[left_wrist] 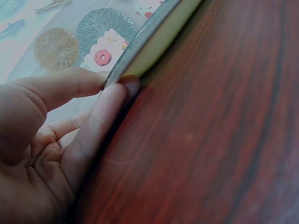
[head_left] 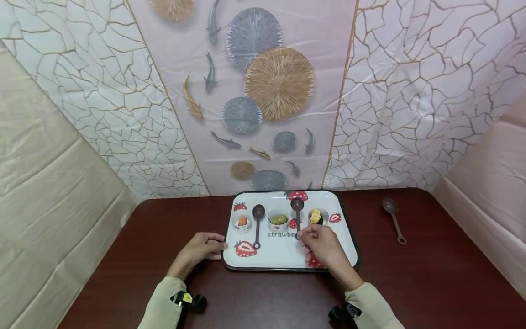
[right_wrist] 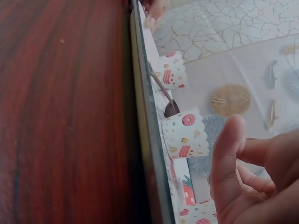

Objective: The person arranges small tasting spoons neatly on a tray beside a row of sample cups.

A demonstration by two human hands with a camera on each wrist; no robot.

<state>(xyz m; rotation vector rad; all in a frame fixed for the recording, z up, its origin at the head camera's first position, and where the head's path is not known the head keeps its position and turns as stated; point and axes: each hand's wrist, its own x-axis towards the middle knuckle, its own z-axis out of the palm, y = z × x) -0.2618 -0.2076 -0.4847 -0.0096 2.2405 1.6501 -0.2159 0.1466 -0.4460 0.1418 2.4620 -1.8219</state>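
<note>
A white tray (head_left: 275,256) with strawberry prints and a dark rim sits on the table. At its left edge my left hand (head_left: 202,247) grips the rim; the left wrist view shows thumb and fingers pinching the tray edge (left_wrist: 145,46). Over the tray's right half, my right hand (head_left: 323,244) pinches the handle end of a brown spoon (head_left: 297,206), whose bowl points to the back. This spoon lies between the middle paper cup (head_left: 278,228), holding green food, and the right cup (head_left: 325,214), holding food with a yellow topping.
Another brown spoon (head_left: 258,219) lies on the tray between the middle cup and a left paper cup (head_left: 242,229) with orange food. A third spoon (head_left: 395,221) lies on the dark red table (head_left: 263,297) right of the tray. A patterned cloth (head_left: 271,151) hangs behind the table.
</note>
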